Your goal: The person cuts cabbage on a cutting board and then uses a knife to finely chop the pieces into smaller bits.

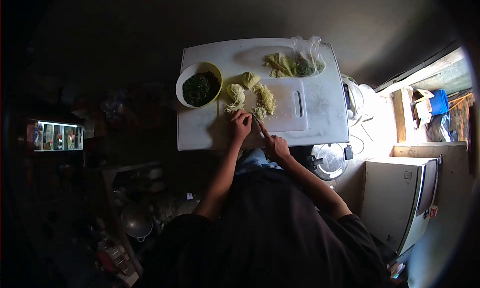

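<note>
My right hand (276, 148) is closed around the handle of a knife (256, 119), whose dark blade points up and left over the near side of a white cutting board (285, 119). Beside the blade, my left hand (242, 125) has its fingers curled together; whatever is between them is hidden. Pale shreds lie just past its fingertips, below a cut piece of cabbage (236, 93). Another cabbage piece (250, 79) sits at the board's far edge. A heap of finely chopped cabbage (266, 99) lies to the right of the knife tip.
On the white table (200, 133), a bowl (180, 94) of chopped dark greens stands at left. Cabbage leaves (281, 64) and a clear plastic bag (309, 50) lie at the back right. A lidded pot (330, 160) is right of the table, with a white fridge (392, 193) beyond.
</note>
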The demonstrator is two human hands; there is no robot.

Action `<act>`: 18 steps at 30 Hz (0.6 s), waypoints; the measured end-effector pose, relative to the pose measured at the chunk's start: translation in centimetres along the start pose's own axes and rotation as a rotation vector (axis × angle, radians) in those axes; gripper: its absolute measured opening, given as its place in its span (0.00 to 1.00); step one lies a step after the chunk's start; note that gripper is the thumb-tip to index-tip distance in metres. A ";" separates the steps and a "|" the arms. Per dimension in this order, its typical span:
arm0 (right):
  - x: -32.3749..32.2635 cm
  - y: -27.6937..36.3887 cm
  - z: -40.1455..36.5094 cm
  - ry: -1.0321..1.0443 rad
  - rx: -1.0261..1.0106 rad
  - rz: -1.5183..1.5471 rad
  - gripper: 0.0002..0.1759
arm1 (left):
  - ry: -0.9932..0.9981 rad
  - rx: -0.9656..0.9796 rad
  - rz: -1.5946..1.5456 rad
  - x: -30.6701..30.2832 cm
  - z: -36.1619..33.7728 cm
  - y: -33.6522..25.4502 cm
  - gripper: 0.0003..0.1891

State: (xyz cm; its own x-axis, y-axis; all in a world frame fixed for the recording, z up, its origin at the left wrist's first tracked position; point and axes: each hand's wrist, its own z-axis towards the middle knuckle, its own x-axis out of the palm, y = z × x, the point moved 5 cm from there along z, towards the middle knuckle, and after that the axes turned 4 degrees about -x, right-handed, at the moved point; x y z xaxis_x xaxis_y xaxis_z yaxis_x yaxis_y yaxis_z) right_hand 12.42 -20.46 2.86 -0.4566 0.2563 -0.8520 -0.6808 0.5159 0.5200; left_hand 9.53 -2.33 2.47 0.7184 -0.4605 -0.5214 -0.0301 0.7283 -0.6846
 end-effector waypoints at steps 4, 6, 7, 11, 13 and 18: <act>-0.5 -0.6 0.1 -0.023 -0.015 -0.029 0.43 | 0.022 -0.037 -0.063 0.4 -0.2 0.3 0.02; -1.1 -0.1 0.3 -0.053 -0.021 -0.027 0.40 | 0.030 -0.037 -0.064 0.2 -0.2 0.4 0.02; -1.6 0.2 0.4 -0.038 0.002 -0.020 0.41 | 0.041 -0.038 -0.067 0.1 -0.2 0.3 0.03; -1.8 1.2 0.6 -0.002 0.038 -0.035 0.42 | 0.064 -0.063 -0.039 0.2 -0.4 0.8 0.03; -1.7 1.5 0.5 0.019 0.039 -0.048 0.43 | 0.043 -0.087 -0.030 0.2 -0.4 0.8 0.03; -1.0 1.4 0.1 0.057 0.040 -0.071 0.45 | 0.032 -0.082 -0.037 0.4 -0.5 1.0 0.02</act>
State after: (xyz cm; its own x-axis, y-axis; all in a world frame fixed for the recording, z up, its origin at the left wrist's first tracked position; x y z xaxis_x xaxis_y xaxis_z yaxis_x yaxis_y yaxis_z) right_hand 11.98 -19.88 4.50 -0.4407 0.1719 -0.8810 -0.6896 0.5635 0.4549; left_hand 9.42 -2.06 1.37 0.6978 -0.5028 -0.5101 -0.0617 0.6674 -0.7422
